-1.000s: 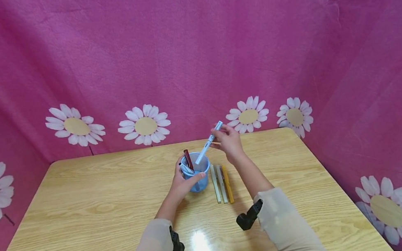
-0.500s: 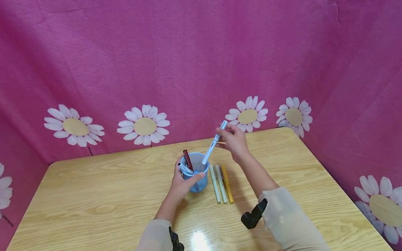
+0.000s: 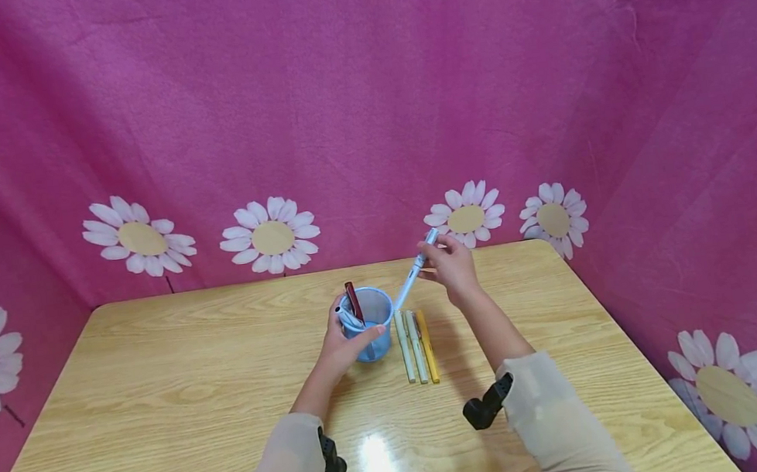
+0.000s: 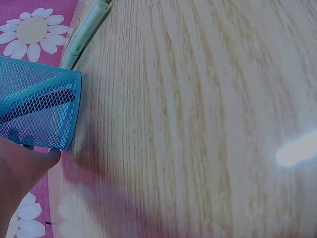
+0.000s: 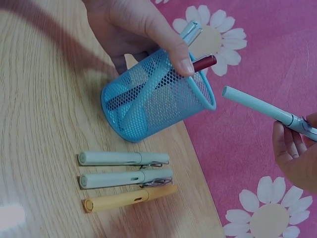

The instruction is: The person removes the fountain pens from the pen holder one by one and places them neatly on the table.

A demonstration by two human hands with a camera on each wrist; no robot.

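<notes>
Gripping the blue mesh cup point(image 5: 166, 106) round its side with the left hand point(image 3: 346, 342), thumb across the wall, likely to steady it while leaving the mouth uncovered above the red pen point(image 5: 204, 63) and at least one pale pen point(image 5: 193, 32) leaning inside; pinching a light blue pen point(image 3: 409, 285) near its clip with the right hand point(image 3: 454, 268), slanted down just outside the rim, apart from the cup, probably to keep the long barrel free. To note also, on the table point(image 3: 160, 409) just beside the cup: two green pens point(image 5: 124, 179) and a yellow pen point(image 5: 126, 199), laid parallel, perhaps for easy picking.
</notes>
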